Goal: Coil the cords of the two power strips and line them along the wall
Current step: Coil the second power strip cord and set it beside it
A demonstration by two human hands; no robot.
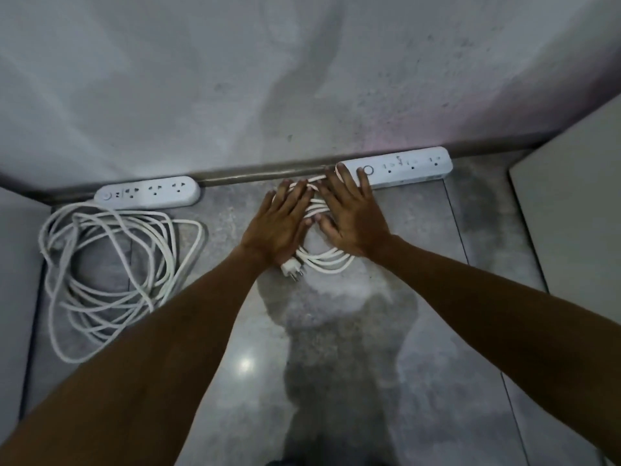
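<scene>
Two white power strips lie against the foot of the wall. The right strip [401, 168] has its cord gathered into a tight coil [327, 262] on the floor just left of it, with the plug [293, 268] at the coil's near edge. My left hand [280, 222] and my right hand [349, 213] both press flat on that coil with straight fingers; the right fingertips reach the strip's left end. The left strip [148, 194] has a loose, sprawling cord [111, 264] spread over the floor in front of it.
A grey wall [268, 79] with a metal skirting [262, 174] runs across the back. A pale cabinet side [571, 213] stands at the right and a grey panel [16, 264] at the left. Polished grey floor tiles [336, 364] lie between my arms.
</scene>
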